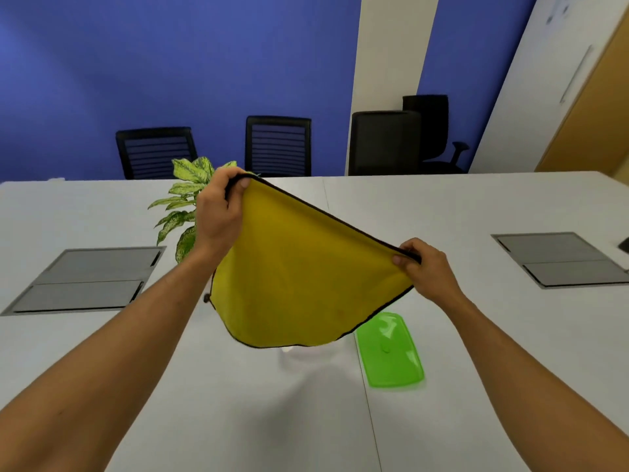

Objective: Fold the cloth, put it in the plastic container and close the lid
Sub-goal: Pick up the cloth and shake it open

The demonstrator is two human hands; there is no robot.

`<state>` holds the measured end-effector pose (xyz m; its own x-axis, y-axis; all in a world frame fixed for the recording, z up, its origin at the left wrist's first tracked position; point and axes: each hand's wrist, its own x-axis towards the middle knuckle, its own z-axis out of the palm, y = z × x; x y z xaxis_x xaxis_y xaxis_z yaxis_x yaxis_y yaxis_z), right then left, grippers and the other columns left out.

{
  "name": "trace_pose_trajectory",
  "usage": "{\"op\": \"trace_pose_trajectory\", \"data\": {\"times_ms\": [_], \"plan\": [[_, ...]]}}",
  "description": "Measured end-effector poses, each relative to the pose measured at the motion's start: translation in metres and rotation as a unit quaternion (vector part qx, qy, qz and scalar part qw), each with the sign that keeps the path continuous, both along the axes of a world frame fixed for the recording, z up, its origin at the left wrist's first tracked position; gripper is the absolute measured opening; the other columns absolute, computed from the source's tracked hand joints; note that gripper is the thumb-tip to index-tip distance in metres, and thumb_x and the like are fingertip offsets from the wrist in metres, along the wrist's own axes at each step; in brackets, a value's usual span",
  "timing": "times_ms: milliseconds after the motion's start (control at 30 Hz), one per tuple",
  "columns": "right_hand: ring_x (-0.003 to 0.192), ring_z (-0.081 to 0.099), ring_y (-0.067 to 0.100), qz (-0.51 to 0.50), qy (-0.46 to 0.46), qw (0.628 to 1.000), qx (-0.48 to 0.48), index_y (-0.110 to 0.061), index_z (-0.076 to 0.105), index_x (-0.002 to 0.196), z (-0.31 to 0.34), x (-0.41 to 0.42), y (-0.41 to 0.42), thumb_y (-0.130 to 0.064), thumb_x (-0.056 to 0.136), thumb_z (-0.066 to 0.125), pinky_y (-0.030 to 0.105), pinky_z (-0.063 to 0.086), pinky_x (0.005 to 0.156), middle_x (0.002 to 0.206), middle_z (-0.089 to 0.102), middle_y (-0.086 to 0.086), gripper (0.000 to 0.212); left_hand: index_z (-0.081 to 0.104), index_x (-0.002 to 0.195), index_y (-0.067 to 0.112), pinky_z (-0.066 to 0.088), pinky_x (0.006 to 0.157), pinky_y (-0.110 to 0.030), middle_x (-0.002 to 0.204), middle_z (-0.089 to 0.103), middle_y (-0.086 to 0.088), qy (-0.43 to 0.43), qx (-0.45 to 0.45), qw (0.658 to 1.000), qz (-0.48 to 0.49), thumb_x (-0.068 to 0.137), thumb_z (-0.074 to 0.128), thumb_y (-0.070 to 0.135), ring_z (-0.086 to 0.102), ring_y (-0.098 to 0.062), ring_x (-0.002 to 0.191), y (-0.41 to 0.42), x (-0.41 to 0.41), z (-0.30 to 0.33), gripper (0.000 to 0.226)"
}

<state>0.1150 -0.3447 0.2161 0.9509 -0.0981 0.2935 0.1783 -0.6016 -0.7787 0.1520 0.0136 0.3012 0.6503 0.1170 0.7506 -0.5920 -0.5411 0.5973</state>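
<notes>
A yellow cloth [299, 277] with a black hem hangs in the air above the white table, spread between my two hands. My left hand [219, 209] pinches its upper left corner, held higher. My right hand [422, 267] pinches the upper right corner, lower and nearer. Under the cloth's lower edge stands a clear plastic container [306, 361], mostly hidden and hard to make out. Its green lid [388, 350] lies flat on the table just right of it.
A potted plant [185, 199] with pale green leaves stands behind my left hand. Grey cable hatches sit in the white table [476, 206] at left [85, 279] and right [558, 258]. Black office chairs [277, 144] line the far edge by a blue wall.
</notes>
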Motion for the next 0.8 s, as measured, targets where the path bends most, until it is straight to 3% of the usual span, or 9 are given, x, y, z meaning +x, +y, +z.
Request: {"op": "trace_pose_trajectory", "data": {"times_ms": [67,167,300,400,467,633,700,800], "plan": [[0.071,0.056,0.007,-0.002,-0.038,0.998,0.049,-0.014,0.065,0.087,0.018,0.004,-0.005,-0.014,0.085,0.071,0.014,0.043,0.064,0.078,0.064,-0.002,0.007,0.061,0.107,0.002,0.04,0.073,-0.003,0.096,0.059,-0.002,0.003,-0.031,0.999,0.022,0.098,0.055,0.018,0.052,0.003,0.08,0.005,0.003,0.01,0.019],[0.071,0.059,0.009,0.029,-0.052,0.982,0.18,-0.005,0.067,0.089,0.043,0.005,-0.01,-0.011,0.082,0.073,0.022,0.049,0.067,0.077,0.066,0.001,0.01,0.062,0.103,0.006,0.04,0.066,-0.005,0.092,0.059,-0.002,0.008,-0.055,0.998,0.043,0.097,0.057,0.026,0.055,0.009,0.077,0.013,0.004,0.017,0.022],[0.069,0.064,0.003,0.094,-0.045,0.967,0.233,-0.014,0.069,0.086,0.07,0.003,-0.017,-0.02,0.076,0.07,0.016,0.053,0.065,0.071,0.072,-0.013,0.011,0.061,0.104,0.008,0.044,0.068,-0.011,0.093,0.059,-0.001,0.032,-0.1,0.994,0.044,0.097,0.058,0.03,0.054,-0.003,0.079,0.023,0.002,0.014,0.023],[0.078,0.067,0.006,0.134,-0.027,0.963,0.234,-0.017,0.07,0.092,0.082,0.002,-0.024,-0.022,0.078,0.067,0.018,0.055,0.07,0.08,0.074,-0.011,0.015,0.058,0.091,0.028,0.046,0.065,-0.015,0.086,0.057,0.009,0.044,-0.126,0.991,0.007,0.096,0.059,0.028,0.055,-0.005,0.077,0.03,-0.003,0.014,0.005],[0.083,0.068,0.01,0.161,-0.013,0.958,0.235,-0.019,0.071,0.095,0.089,0.003,-0.03,-0.024,0.08,0.064,0.021,0.056,0.073,0.085,0.074,-0.008,0.017,0.057,0.087,0.036,0.048,0.063,-0.014,0.085,0.058,0.011,0.053,-0.131,0.99,-0.023,0.095,0.062,0.028,0.057,-0.001,0.075,0.038,-0.007,0.015,0.012],[0.088,0.069,0.015,0.235,0.044,0.923,0.3,-0.025,0.076,0.091,0.102,-0.001,-0.047,-0.026,0.081,0.06,0.025,0.057,0.074,0.091,0.074,-0.003,0.019,0.066,0.082,0.031,0.052,0.059,-0.017,0.079,0.065,0.013,0.171,-0.132,0.964,-0.157,0.088,0.064,0.035,0.061,-0.002,0.073,0.066,-0.009,0.022,0.007],[0.086,0.068,0.015,0.207,0.043,0.933,0.29,-0.024,0.075,0.09,0.102,0.004,-0.04,-0.028,0.081,0.063,0.023,0.057,0.07,0.088,0.074,-0.004,0.016,0.066,0.081,0.029,0.053,0.061,-0.021,0.079,0.066,0.01,0.212,-0.151,0.952,-0.164,0.089,0.064,0.032,0.061,-0.006,0.074,0.068,-0.005,0.019,0.009],[0.08,0.066,0.015,0.029,-0.009,0.992,0.124,-0.021,0.07,0.089,0.095,0.021,-0.014,-0.032,0.083,0.071,0.021,0.054,0.064,0.084,0.071,-0.003,0.013,0.064,0.085,0.021,0.048,0.07,-0.034,0.085,0.062,-0.003,0.208,-0.143,0.967,-0.012,0.091,0.066,0.028,0.056,-0.017,0.081,0.05,0.006,0.007,0.009]]}}
